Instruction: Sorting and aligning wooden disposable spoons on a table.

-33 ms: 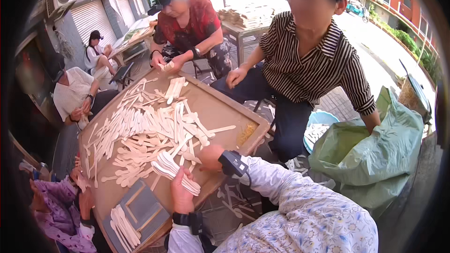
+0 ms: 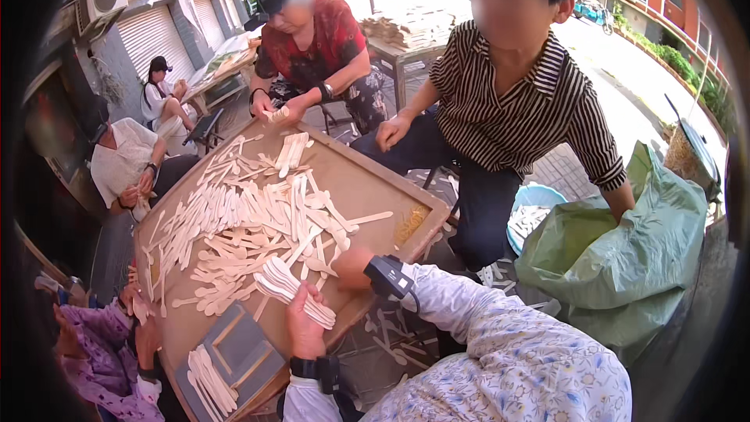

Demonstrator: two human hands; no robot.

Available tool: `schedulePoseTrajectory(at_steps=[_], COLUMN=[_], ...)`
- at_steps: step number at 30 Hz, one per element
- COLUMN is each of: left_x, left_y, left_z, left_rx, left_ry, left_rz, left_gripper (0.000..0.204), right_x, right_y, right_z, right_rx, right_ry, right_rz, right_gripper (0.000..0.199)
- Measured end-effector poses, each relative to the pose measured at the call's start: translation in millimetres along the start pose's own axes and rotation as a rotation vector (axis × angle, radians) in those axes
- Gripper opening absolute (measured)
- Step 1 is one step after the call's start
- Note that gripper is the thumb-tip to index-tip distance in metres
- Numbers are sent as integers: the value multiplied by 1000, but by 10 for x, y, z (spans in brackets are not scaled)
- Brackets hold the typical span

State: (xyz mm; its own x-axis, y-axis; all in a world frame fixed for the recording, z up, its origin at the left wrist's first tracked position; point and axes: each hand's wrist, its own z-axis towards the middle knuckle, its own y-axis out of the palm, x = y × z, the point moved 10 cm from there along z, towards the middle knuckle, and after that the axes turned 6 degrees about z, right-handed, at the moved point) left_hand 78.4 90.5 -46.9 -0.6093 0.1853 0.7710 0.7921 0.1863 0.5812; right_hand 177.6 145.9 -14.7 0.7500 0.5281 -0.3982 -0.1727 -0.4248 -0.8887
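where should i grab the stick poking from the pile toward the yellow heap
Probably pinch the stick near its free right end, bringing the right hand in from the near side: it looks nearly flat, and that end points clear of the pile.

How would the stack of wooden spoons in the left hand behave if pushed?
The stack of wooden spoons would probably fan apart: no band shows, only the left hand gripping it. Each looks thin, so likely light and snappable. Their flat shape suggests sliding rather than rolling.
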Motion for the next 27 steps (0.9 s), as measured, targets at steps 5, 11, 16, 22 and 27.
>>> schedulePoseTrajectory(at_steps=[5, 11, 16, 22, 27], left_x=[-12, -3, -10, -224, 7], left_y=[170, 144, 184, 259, 356], left_z=[94, 69, 55, 235, 95], left_rx=[-33, 7, 8, -84, -96], left_ry=[38, 27, 20, -86, 14], left_rz=[12, 15, 30, 124, 162], left_gripper=[17, 16, 16, 18, 19], right_x=[364, 121, -160, 23, -97], right_y=[-135, -567, -257, -156, -217], right_z=[133, 31, 48, 3, 35], right_rx=[262, 598, 88, 23, 72], right_ry=[40, -125, -261, -107, -130], right_rz=[114, 378, 1277, 1650, 1571], right_gripper=[22, 24, 24, 16, 13])
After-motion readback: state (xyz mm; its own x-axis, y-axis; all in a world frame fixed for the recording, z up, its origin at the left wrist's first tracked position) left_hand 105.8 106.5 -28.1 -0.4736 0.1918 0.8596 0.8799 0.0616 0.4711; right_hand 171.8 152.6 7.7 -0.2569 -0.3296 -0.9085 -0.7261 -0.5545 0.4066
